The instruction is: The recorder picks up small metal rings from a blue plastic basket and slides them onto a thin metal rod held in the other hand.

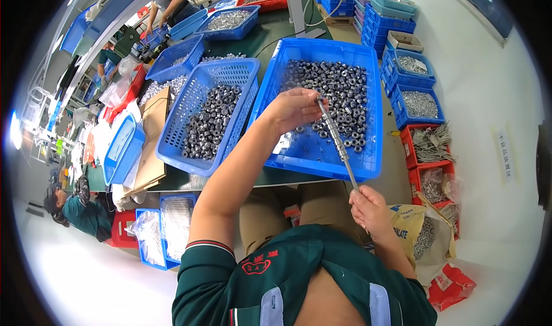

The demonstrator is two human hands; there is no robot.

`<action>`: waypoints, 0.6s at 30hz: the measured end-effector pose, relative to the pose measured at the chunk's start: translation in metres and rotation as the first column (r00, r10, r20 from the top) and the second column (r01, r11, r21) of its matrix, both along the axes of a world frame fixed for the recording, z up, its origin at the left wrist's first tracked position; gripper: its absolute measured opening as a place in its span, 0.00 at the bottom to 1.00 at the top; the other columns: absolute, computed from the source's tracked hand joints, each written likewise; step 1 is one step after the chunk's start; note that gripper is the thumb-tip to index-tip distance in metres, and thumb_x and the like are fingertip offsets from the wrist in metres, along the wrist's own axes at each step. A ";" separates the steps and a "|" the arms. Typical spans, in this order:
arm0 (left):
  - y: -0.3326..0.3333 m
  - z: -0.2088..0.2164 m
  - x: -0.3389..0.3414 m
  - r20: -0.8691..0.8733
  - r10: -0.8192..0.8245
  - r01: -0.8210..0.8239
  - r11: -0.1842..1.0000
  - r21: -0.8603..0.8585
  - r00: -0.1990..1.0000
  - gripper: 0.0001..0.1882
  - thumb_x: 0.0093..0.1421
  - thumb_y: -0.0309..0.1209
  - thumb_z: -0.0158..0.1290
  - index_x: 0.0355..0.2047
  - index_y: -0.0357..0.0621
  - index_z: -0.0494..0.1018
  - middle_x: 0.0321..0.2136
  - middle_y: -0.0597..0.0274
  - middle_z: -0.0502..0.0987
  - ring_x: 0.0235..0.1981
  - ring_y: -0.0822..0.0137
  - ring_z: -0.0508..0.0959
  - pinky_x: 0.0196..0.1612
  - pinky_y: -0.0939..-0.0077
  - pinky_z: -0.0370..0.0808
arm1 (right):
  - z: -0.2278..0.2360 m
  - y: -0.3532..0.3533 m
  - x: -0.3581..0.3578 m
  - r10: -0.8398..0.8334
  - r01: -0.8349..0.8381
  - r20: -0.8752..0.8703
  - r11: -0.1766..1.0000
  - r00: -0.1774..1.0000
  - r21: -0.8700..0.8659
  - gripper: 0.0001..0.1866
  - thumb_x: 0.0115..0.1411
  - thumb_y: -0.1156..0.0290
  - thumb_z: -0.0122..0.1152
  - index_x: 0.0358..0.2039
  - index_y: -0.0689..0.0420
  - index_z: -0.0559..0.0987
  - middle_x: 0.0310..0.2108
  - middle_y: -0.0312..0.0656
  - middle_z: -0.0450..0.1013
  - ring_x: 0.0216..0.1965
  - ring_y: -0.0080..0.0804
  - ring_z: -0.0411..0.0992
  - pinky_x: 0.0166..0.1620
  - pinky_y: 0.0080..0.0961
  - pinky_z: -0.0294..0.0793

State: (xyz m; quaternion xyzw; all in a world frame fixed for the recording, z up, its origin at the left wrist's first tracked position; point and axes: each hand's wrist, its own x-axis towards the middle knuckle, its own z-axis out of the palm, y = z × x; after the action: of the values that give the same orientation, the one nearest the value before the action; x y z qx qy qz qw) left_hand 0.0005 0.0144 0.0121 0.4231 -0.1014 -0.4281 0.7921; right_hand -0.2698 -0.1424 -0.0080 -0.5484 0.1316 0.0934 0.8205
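My right hand [370, 210] is closed around the lower part of a thin metal rod [349, 172]. The rod slants up and left over a solid blue bin [372, 119], with several shiny metal rings or nuts [334, 134] threaded along its upper half. At the rod's upper end, the fingers of my left hand [296, 110] are pinched together; whether they also hold a loose nut is hidden. Below the hands, the bin contains a spread of dark, shiny nuts [345, 79], with scattered ones toward its near side.
Left of the bin stands a perforated blue basket [172, 127] of similar nuts. Cardboard [154, 130] and an upright blue basket [123, 150] lie farther left. Stacked blue crates [417, 104] and red bins [425, 145] line the right wall. Other people work at the far left.
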 end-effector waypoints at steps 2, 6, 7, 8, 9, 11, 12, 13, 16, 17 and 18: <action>-0.002 0.000 -0.002 0.030 0.027 -0.028 0.999 0.032 0.999 0.05 0.59 0.26 0.50 0.35 0.41 0.72 0.39 0.51 0.76 0.41 0.57 0.78 0.43 0.66 0.76 | 0.000 0.002 0.000 -0.002 0.002 -0.004 1.000 1.000 0.005 0.10 0.63 0.68 0.47 0.27 0.59 0.68 0.11 0.29 0.57 0.10 0.13 0.53 0.13 0.11 0.52; -0.003 0.007 -0.005 0.033 0.055 -0.057 0.997 0.057 0.998 0.10 0.59 0.26 0.49 0.42 0.40 0.70 0.41 0.50 0.75 0.43 0.56 0.77 0.44 0.66 0.76 | 0.001 0.005 0.001 -0.011 0.011 0.007 0.999 1.000 -0.042 0.10 0.64 0.68 0.47 0.27 0.59 0.68 0.11 0.29 0.57 0.10 0.13 0.53 0.13 0.11 0.52; -0.002 0.007 -0.004 0.030 0.057 -0.059 0.997 0.057 0.998 0.10 0.59 0.26 0.49 0.42 0.40 0.70 0.41 0.50 0.75 0.43 0.56 0.77 0.44 0.66 0.76 | 0.001 0.006 0.002 -0.011 0.012 0.013 0.998 1.000 -0.062 0.10 0.64 0.67 0.47 0.27 0.59 0.68 0.11 0.29 0.58 0.10 0.13 0.53 0.13 0.11 0.52; -0.001 0.006 -0.002 0.053 0.047 -0.049 0.998 0.045 0.997 0.12 0.60 0.26 0.49 0.44 0.40 0.69 0.41 0.50 0.75 0.43 0.56 0.77 0.46 0.66 0.75 | 0.002 0.006 0.002 -0.009 0.010 0.010 0.998 1.000 -0.062 0.10 0.64 0.67 0.47 0.27 0.59 0.68 0.11 0.29 0.58 0.10 0.13 0.53 0.13 0.11 0.52; -0.001 0.006 -0.001 0.077 0.035 -0.038 0.999 0.032 0.996 0.14 0.60 0.26 0.48 0.47 0.40 0.68 0.42 0.50 0.75 0.44 0.56 0.76 0.47 0.65 0.74 | 0.003 0.006 0.002 -0.013 0.013 -0.008 0.999 1.000 -0.044 0.11 0.64 0.67 0.47 0.27 0.59 0.68 0.11 0.29 0.57 0.10 0.13 0.53 0.13 0.11 0.51; 0.000 0.006 -0.001 0.060 0.035 -0.035 0.999 -0.008 0.998 0.15 0.59 0.25 0.49 0.47 0.39 0.68 0.42 0.50 0.75 0.45 0.56 0.76 0.49 0.65 0.73 | 0.005 0.006 0.002 -0.016 0.015 -0.026 1.000 1.000 -0.026 0.11 0.64 0.67 0.47 0.26 0.59 0.68 0.11 0.29 0.57 0.10 0.13 0.53 0.13 0.12 0.51; 0.000 0.007 0.000 0.068 0.016 -0.013 0.999 -0.051 0.998 0.15 0.59 0.25 0.48 0.47 0.39 0.66 0.42 0.51 0.74 0.45 0.56 0.75 0.50 0.64 0.71 | 0.006 0.005 0.002 -0.006 0.008 -0.024 0.997 1.000 0.074 0.11 0.64 0.66 0.47 0.26 0.58 0.68 0.11 0.29 0.57 0.10 0.14 0.53 0.13 0.12 0.50; 0.001 0.008 0.001 0.078 -0.002 0.010 0.996 -0.093 0.997 0.15 0.59 0.25 0.48 0.47 0.39 0.64 0.43 0.51 0.73 0.46 0.57 0.74 0.51 0.64 0.69 | 0.008 0.005 0.002 0.003 0.000 -0.020 0.985 1.000 0.174 0.11 0.64 0.66 0.47 0.26 0.58 0.68 0.11 0.29 0.57 0.10 0.14 0.52 0.13 0.12 0.50; 0.001 0.009 0.002 0.075 -0.023 0.036 0.984 -0.177 0.997 0.14 0.59 0.25 0.48 0.46 0.39 0.65 0.42 0.51 0.73 0.45 0.57 0.74 0.51 0.65 0.70 | 0.010 0.005 0.002 0.020 -0.024 0.015 0.935 1.000 0.353 0.11 0.64 0.65 0.46 0.27 0.58 0.67 0.11 0.30 0.57 0.10 0.14 0.52 0.14 0.12 0.50; 0.001 0.009 0.002 0.079 -0.021 0.035 0.983 -0.178 0.997 0.14 0.59 0.25 0.48 0.46 0.39 0.65 0.42 0.51 0.73 0.45 0.57 0.74 0.51 0.65 0.70 | 0.011 0.007 0.003 0.022 -0.027 0.018 0.936 1.000 0.351 0.11 0.64 0.65 0.46 0.27 0.58 0.67 0.11 0.30 0.57 0.10 0.14 0.52 0.14 0.12 0.50; 0.001 0.010 0.002 0.085 -0.007 0.021 0.987 -0.162 0.996 0.14 0.59 0.25 0.48 0.46 0.39 0.66 0.42 0.51 0.73 0.45 0.57 0.74 0.50 0.65 0.70 | 0.011 0.010 0.003 0.004 -0.003 -0.006 0.977 1.000 0.213 0.11 0.63 0.66 0.47 0.26 0.59 0.67 0.11 0.30 0.56 0.10 0.14 0.52 0.14 0.12 0.50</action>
State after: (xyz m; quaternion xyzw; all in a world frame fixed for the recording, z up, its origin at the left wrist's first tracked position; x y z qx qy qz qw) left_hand 0.0021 0.0158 0.0218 0.3741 -0.1722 -0.4058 0.8159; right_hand -0.2664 -0.1325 0.0029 -0.4574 0.1223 0.1102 0.8739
